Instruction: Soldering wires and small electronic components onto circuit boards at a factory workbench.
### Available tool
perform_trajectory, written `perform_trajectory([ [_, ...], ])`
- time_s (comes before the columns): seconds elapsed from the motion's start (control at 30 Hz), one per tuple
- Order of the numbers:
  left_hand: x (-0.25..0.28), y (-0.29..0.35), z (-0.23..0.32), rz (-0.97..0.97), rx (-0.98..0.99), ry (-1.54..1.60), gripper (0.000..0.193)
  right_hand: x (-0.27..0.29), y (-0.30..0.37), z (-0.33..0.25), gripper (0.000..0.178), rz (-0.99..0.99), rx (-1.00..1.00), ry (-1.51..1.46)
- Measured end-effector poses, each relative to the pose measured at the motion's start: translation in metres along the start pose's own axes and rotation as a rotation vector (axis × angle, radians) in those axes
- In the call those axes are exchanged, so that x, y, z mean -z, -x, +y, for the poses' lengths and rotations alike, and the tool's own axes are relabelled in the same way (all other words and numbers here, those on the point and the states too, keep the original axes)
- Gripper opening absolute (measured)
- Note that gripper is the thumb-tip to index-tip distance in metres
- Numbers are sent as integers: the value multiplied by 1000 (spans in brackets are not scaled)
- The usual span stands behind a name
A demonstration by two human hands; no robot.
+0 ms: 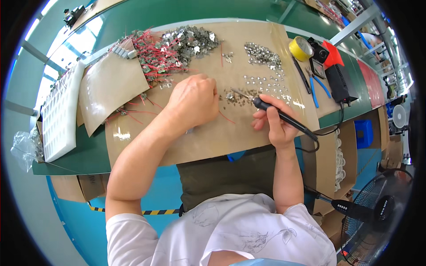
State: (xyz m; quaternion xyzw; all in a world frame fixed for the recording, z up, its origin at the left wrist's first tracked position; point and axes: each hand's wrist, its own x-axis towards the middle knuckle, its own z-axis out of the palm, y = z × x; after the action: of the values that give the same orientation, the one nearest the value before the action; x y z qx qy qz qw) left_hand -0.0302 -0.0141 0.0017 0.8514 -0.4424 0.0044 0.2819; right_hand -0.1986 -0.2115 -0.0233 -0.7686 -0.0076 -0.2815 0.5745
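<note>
My right hand (280, 122) grips a soldering iron (262, 104) with a black handle, its metal tip pointing left toward my left hand. My left hand (195, 99) is closed at the middle of the brown work sheet (195, 144). Its fingertips are turned away, so what they hold is hidden. A thin red wire (226, 117) shows just right of that hand. Small brown bits (237, 99) lie scattered under the iron's tip. Beyond them sit rows of small metal parts (266, 82), with a heap of similar parts (262, 54) farther back.
Parts with red wires (155, 55) and grey metal pieces (191, 44) are piled at back left, beside a white slotted tray (66, 113). At right are yellow tape (301, 48), blue-handled pliers (320, 91) and a black box (341, 84) with a cord. A fan (377, 213) stands lower right.
</note>
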Motion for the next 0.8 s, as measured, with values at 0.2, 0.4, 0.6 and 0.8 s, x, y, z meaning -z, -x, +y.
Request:
perform_trajectory([
  [0.2, 1, 2, 1, 0, -4, 60, 12, -5, -4, -9, 20, 31, -69, 78],
  [0.4, -1, 0, 2, -7, 11, 67, 12, -5, -5, -7, 20, 32, 31, 133],
  [0.6, -2, 1, 1, -2, -4, 65, 13, -3, -1, -9, 20, 43, 118, 171],
  [0.8, 0, 1, 2, -21, 1, 59, 13, -5, -4, -9, 18, -6, 137, 246],
])
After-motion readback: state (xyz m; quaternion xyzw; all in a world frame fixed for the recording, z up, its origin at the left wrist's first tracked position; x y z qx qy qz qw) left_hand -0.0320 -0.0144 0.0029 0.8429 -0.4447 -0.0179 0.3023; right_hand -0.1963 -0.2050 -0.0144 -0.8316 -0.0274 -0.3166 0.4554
